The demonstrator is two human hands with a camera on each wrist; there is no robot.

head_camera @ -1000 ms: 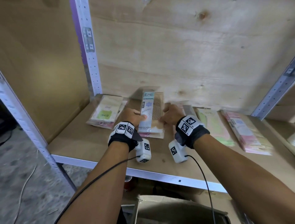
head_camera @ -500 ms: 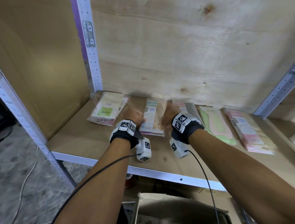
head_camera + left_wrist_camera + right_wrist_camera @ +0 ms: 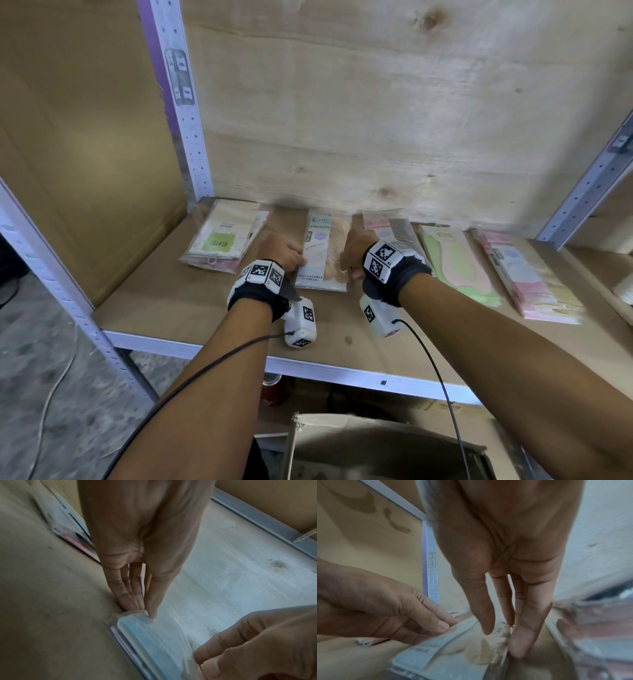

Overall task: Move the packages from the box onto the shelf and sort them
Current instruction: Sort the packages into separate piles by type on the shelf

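A light-blue and beige ENE stocking package (image 3: pixel 322 253) lies flat on top of a small stack in the middle of the wooden shelf (image 3: pixel 191 308). My left hand (image 3: pixel 286 253) pinches its left edge; in the left wrist view the thumb lies on top and the fingers (image 3: pixel 130 599) below the package (image 3: pixel 154 642). My right hand (image 3: pixel 356 253) pinches the right edge, thumb on top of the package (image 3: pixel 436 649) and fingers (image 3: pixel 527 635) down its side. The open cardboard box (image 3: pixel 376 445) stands below the shelf; its contents are hidden.
Other package stacks lie along the back: a green-label stack (image 3: pixel 222 240) at the left, then a pink-grey stack (image 3: pixel 394 229), a green stack (image 3: pixel 455 263) and a pink stack (image 3: pixel 527 277) to the right. Metal uprights (image 3: pixel 185 137) frame the bay. A plywood wall closes the back.
The package stood raised and tilted between my hands a second ago; it now lies flat on the stack. Both hands have stayed on its edges and lowered with it.
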